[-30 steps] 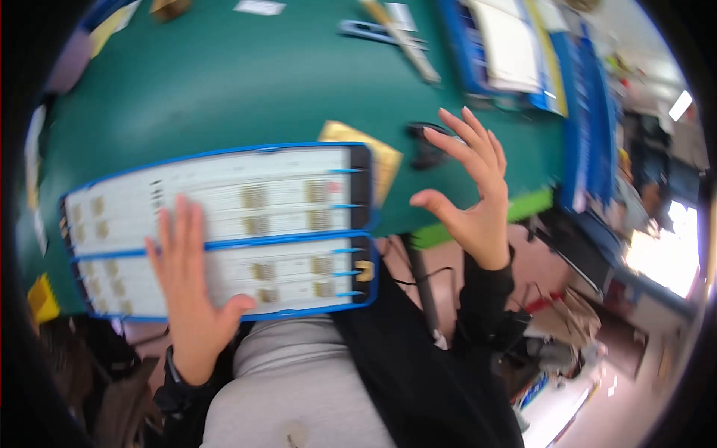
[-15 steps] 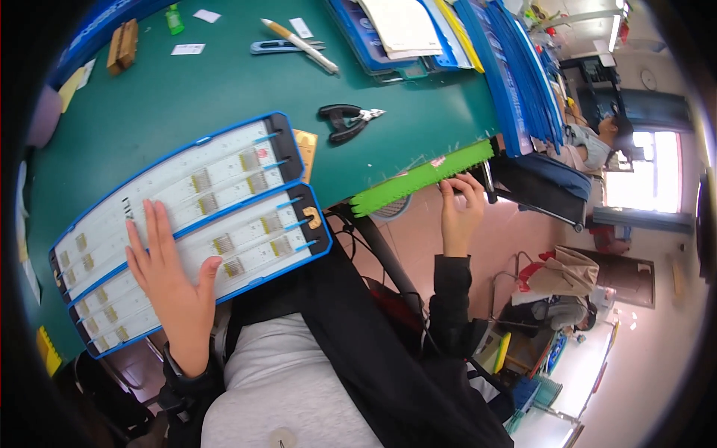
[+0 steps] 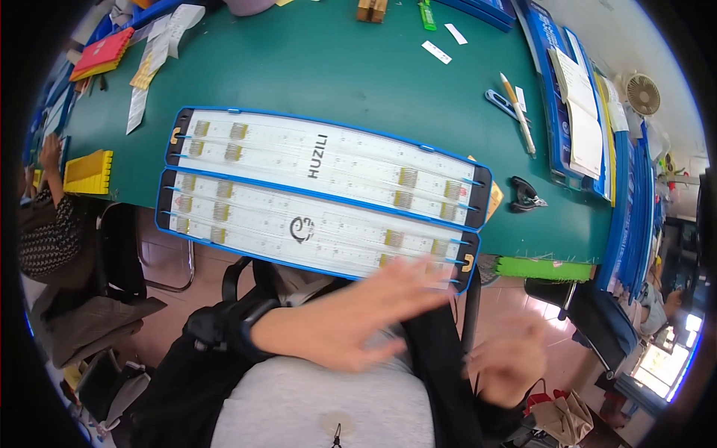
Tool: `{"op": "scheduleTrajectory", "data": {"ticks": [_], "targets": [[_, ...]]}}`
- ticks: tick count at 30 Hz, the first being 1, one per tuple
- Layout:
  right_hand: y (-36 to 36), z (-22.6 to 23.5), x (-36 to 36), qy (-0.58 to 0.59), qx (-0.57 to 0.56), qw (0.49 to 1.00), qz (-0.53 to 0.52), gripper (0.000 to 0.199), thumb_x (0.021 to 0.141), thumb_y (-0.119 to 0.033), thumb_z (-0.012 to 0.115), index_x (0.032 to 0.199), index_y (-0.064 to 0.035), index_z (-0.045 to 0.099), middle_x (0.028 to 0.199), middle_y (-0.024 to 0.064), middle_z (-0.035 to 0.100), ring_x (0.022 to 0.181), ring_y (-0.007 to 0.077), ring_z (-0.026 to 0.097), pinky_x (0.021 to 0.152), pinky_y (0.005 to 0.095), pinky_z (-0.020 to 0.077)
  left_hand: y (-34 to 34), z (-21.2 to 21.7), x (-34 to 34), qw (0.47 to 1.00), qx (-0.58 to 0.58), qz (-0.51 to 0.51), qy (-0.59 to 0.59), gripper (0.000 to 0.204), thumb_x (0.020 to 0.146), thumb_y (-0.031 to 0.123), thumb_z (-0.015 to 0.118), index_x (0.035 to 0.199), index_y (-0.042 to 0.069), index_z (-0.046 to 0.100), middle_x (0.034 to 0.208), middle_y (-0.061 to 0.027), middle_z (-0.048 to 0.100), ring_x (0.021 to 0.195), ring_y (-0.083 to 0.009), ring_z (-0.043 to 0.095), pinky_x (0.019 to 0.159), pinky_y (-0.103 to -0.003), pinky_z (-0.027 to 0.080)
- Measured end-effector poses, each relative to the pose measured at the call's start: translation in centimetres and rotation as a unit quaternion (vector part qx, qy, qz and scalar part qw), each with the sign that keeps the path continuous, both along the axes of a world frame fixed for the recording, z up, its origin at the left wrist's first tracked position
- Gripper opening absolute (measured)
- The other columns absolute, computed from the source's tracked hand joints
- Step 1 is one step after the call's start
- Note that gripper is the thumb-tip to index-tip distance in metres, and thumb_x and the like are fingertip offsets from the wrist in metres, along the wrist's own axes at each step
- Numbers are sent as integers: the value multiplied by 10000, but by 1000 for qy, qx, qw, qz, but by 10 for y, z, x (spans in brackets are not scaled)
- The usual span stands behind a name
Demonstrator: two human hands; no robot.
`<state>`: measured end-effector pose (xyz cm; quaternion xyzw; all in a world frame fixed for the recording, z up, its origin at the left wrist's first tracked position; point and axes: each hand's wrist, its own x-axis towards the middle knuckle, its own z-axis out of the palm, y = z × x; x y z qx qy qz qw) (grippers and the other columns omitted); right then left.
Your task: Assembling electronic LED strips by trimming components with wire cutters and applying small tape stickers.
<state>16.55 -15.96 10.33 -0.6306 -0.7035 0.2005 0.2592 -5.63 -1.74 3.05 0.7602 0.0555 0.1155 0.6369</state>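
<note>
I am facing a broad green surface [image 3: 314, 75], its edges bending toward the rim of my view. Beneath it, a floor [image 3: 511, 302] of pinkish tiles is showing, with bright light gleaming off it to my right. On my left, a black chair [image 3: 123, 239] is standing beside the surface; on my right, a dark chair [image 3: 597, 328] is standing near the corner. Beyond that, a window [image 3: 676, 366] is glowing white. At the upper right, a pale expanse [image 3: 635, 37], wall or ceiling, is spreading behind a round fan [image 3: 644, 94].
</note>
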Motion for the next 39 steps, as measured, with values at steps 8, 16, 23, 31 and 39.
{"op": "scheduleTrajectory", "data": {"ticks": [8, 16, 23, 31, 39], "targets": [[92, 49, 4, 447, -13, 862, 239, 110, 889, -57, 525, 954, -22, 606, 1042, 118, 636, 987, 214, 625, 895, 358, 468, -2, 15, -8, 926, -294, -209, -110, 142, 903, 89, 605, 1010, 32, 679, 922, -112, 679, 900, -268, 648, 950, -367, 471], [207, 4, 34, 479, 138, 861, -102, 244, 987, -113, 503, 1203, -5, 477, 1025, 70, 542, 913, 139, 595, 804, 262, 525, 6, 11, -92, 816, -354, 446, -98, 225, 987, 120, 492, 888, -36, 620, 736, -42, 629, 588, -51, 535, 561, -197, 448], [261, -36, 25, -391, 207, 896, 25, 98, 855, -115, 667, 920, -47, 690, 956, 67, 690, 720, 166, 627, 644, 288, 503, 41, 12, -93, 854, -274, 433, 87, 188, 938, 47, 516, 948, -29, 687, 673, -40, 646, 638, -70, 616, 603, -214, 510], [226, 7, -112, 29, -213, 947, 240, 248, 717, 20, 759, 960, 1, 711, 785, 109, 705, 617, 190, 618, 590, 261, 456, 57, 20, -95, 909, -243, 336, 49, 151, 916, 120, 593, 964, 14, 690, 763, -64, 704, 650, -127, 659, 603, -235, 508], [287, -33, -112, 111, -104, 982, 108, 104, 790, 3, 714, 894, -1, 725, 805, 83, 704, 660, 117, 627, 602, 224, 489, 107, -15, -173, 631, 195, 719, 214, 332, 898, 148, 602, 1202, 15, 589, 1184, -165, 605, 1060, -277, 573, 939, -355, 431]]}}
